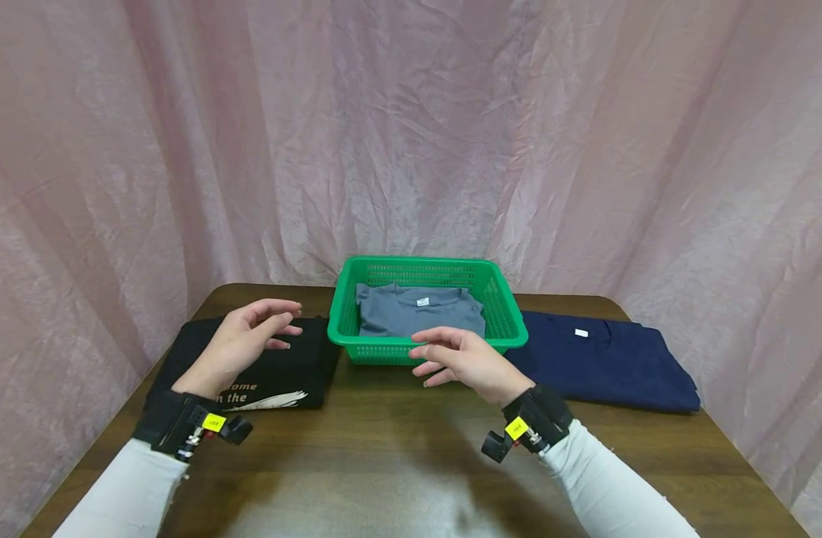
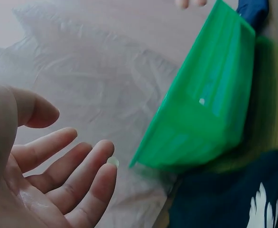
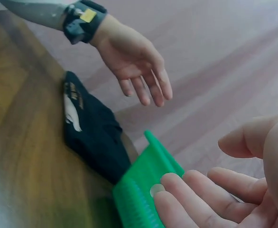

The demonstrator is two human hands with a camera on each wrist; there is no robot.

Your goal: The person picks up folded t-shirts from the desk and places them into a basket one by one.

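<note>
Picture the counter (image 1: 384, 463) as a clock face, with you at 6 o'clock. At 12 you have the green basket (image 1: 371, 341), its mesh sides flaring up to a wide rim. Inside it lies a folded grey shirt (image 1: 418, 317), with a white label (image 1: 422, 302) at the neckline on the side toward 12.

Your left grip (image 1: 236, 345) is at 10 o'clock, relaxed and holding nothing, thumb set apart from the lightly bent fingers. It hangs in the air, above a folded black shirt (image 1: 286, 370) lying just beside the basket. The shirt's pale brushstroke print (image 1: 276, 401) and orange lettering (image 1: 244, 387) face up on the side nearest you.

Your right grip (image 1: 468, 362) is at 1 o'clock, also loose and holding nothing, its fingers pointing toward 11. It is raised near the basket's front rim; in the left wrist view, its fingertips show apart from that rim.

At 2 o'clock lies a folded navy shirt (image 1: 606, 366), a white label (image 1: 581, 332) near its far edge. Its inner end runs up to the basket; you can't tell whether they touch. Beyond 12 hangs a pink curtain (image 1: 418, 149).
</note>
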